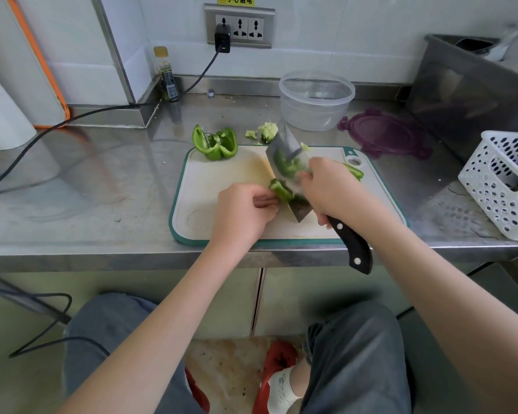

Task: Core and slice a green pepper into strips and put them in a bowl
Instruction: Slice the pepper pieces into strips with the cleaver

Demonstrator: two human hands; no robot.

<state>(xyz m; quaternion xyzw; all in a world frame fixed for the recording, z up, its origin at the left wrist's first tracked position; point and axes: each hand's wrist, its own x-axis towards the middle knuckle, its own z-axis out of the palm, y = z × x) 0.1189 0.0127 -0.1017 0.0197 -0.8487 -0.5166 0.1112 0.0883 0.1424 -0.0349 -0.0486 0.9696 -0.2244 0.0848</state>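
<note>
Where left hand point(242, 214) pinches, pepper piece point(280, 189) against cleaver point(287, 171).

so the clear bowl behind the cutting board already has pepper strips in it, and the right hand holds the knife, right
Not quite. The head view shows the clear bowl holds no pepper strips; the cut pepper lies on the cutting board. The right hand does hold the knife.
</note>
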